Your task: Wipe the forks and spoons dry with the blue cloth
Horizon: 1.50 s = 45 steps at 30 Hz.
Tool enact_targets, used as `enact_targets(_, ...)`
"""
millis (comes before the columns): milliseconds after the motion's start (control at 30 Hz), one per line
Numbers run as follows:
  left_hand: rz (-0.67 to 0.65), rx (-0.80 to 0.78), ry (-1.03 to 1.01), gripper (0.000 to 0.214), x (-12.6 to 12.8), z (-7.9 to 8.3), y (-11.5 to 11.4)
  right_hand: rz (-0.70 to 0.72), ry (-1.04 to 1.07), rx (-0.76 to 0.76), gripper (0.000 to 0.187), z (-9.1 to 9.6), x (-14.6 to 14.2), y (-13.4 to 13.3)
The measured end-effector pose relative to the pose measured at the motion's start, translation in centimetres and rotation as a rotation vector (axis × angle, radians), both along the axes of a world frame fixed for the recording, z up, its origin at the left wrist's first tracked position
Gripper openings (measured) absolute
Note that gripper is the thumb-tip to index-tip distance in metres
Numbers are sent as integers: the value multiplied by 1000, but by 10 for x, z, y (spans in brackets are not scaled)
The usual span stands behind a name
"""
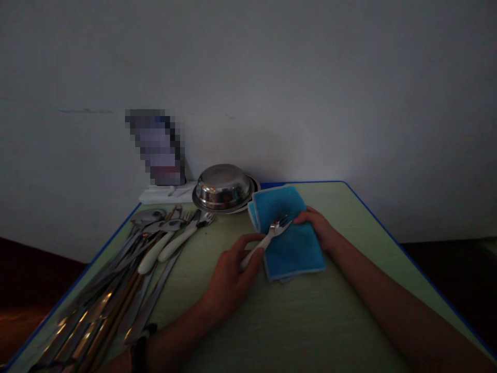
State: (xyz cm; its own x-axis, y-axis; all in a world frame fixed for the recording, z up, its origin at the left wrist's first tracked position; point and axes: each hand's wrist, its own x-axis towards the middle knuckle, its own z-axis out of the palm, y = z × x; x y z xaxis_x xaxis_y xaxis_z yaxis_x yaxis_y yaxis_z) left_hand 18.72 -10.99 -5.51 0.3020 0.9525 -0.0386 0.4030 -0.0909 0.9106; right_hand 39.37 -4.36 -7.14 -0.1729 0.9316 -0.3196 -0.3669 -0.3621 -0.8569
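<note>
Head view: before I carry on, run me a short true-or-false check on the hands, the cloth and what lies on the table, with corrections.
1. The left hand holds a white-handled fork. True.
2. The right hand holds a spoon. False: it grips the folded blue cloth.
3. The metal bowl near the wall is upside down. True.
4. The cutlery pile lies on the right side of the table. False: it lies on the left side.
5. The dark wristband is on the left wrist. True.
</note>
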Motion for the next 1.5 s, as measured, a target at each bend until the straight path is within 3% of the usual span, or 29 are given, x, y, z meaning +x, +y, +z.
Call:
enact_targets(67,10,-12,6,32,0,1,0,-98,40,-39,24,0,2,3)
enact_targets(133,11,-20,7,33,0,2,0,-98,110,-66,27,1,5,5)
enact_targets(367,3,11,59,32,0,4,1,139,230,-39,34,-2,5,5)
enact_targets(467,-3,20,55,32,1,4,1,176,127,69,24,-10,3,4)
enact_targets(600,-11,54,57,32,1,3,0,256,-55,270,29,-15,1,3)
enact_targets(733,-25,101,95,32,0,0,0,278,-418,444,37,-7,-6,1)
enact_targets(833,-36,151,140,31,-1,-2,-2,287,-602,506,43,-1,-13,-1)
enact_targets(1033,-72,189,186,30,-4,-4,-7,350,-764,520,41,2,-13,-1)
enact_targets(1300,-58,118,105,30,-1,-5,-5,468,-666,496,30,-3,-3,2)
enact_targets(1500,-60,47,30,34,2,-1,-2,471,-338,337,23,-4,2,4)
